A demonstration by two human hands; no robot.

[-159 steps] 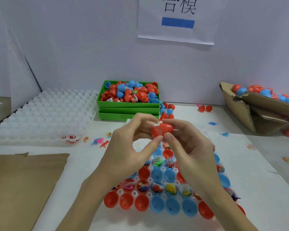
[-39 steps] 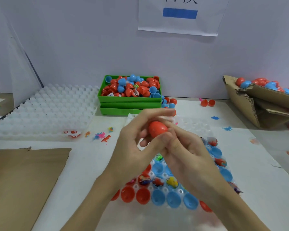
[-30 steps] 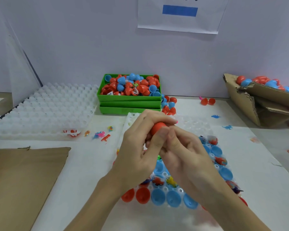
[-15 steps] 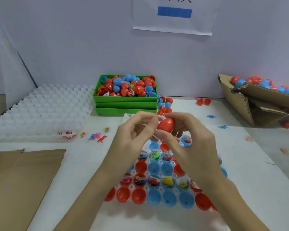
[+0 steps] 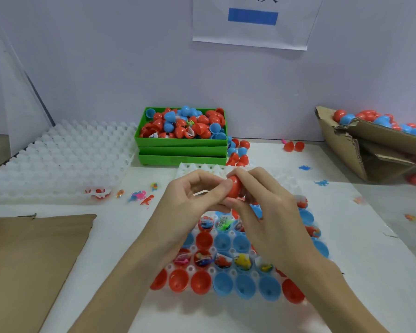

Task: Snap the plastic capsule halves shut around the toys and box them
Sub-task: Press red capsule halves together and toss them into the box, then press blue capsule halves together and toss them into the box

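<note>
A red capsule (image 5: pixel 235 188) hangs above the white cell tray (image 5: pixel 283 186) in the middle of the table. My right hand (image 5: pixel 269 212) pinches it between thumb and fingers. My left hand (image 5: pixel 190 200) touches its left end with thumb and curled fingers. Below the hands the tray holds red and blue capsule halves (image 5: pixel 223 284), several with small toys (image 5: pixel 243 260) inside. The cardboard box (image 5: pixel 346 145) at the right holds closed red and blue capsules.
A green bin (image 5: pixel 180 143) full of loose capsule halves stands at the back centre. An empty white cell tray (image 5: pixel 58 159) lies at the left. Brown cardboard (image 5: pixel 29 255) covers the near left. Small loose toys (image 5: pixel 139 195) dot the table.
The hands pressed together round the red capsule a second ago, then eased apart. The capsule now sits mostly in my right fingers, turned more upright.
</note>
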